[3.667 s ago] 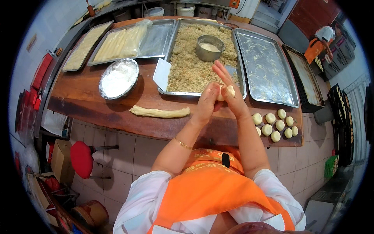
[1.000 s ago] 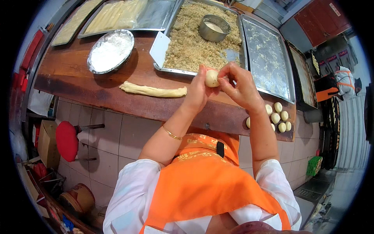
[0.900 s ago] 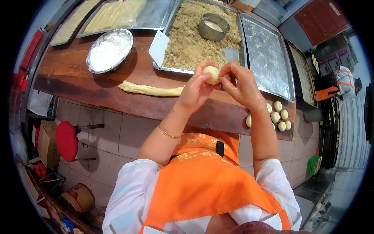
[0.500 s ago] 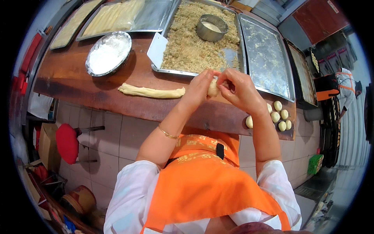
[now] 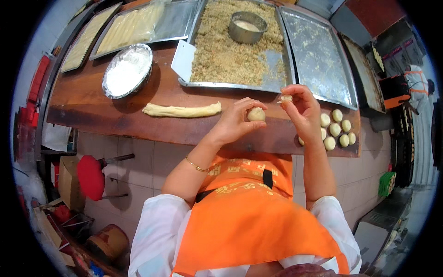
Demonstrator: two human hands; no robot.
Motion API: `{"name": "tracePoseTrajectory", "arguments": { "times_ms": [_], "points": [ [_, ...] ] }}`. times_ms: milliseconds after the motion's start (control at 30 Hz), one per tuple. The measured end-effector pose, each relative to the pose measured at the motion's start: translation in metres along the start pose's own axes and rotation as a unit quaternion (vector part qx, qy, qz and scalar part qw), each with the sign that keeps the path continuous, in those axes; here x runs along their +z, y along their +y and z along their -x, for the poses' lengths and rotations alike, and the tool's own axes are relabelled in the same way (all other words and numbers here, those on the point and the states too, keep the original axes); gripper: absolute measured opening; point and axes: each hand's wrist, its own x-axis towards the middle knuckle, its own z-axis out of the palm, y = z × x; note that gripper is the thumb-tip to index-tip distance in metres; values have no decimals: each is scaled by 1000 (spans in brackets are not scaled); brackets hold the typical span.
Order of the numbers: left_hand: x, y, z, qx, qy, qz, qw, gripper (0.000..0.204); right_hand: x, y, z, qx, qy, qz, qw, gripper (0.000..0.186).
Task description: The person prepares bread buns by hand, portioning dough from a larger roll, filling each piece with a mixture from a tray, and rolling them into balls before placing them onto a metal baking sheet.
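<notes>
My left hand (image 5: 235, 121) is closed around a round dough ball (image 5: 256, 114), its pale top showing between thumb and fingers. To its right, my right hand (image 5: 302, 109) pinches a small scrap of dough (image 5: 286, 98) between thumb and fingertips, apart from the ball. Both hands are above the table's near edge. A long rope of dough (image 5: 182, 110) lies on the wood left of my left hand. Beside my right wrist several finished-looking dough balls (image 5: 335, 129) sit grouped at the table's right end, partly hidden by my forearm.
Beyond my hands a metal tray of crumbly filling (image 5: 221, 55) holds a round metal ring (image 5: 248, 27) and a white scraper (image 5: 183, 61). A foil-lined bowl of flour (image 5: 128, 71) stands left; an oily tray (image 5: 318, 60) lies right. A red stool (image 5: 91, 177) is on the floor.
My hands have come apart. The right one has moved right, carrying a scrap of dough, while the left keeps the ball and has lowered slightly.
</notes>
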Motion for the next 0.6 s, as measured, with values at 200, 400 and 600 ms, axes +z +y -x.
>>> {"name": "tracePoseTrajectory", "arguments": {
  "times_ms": [200,400,600],
  "points": [
    [22,-73,17,101,41,-260,959,50,4,116,61,-33,-64,429,901,28],
    [16,-65,-11,-115,13,-10,993,47,-22,94,58,-96,97,373,918,37],
    [48,-66,-53,-46,32,-417,907,51,-27,95,69,-93,130,318,935,28]
  ]
}}
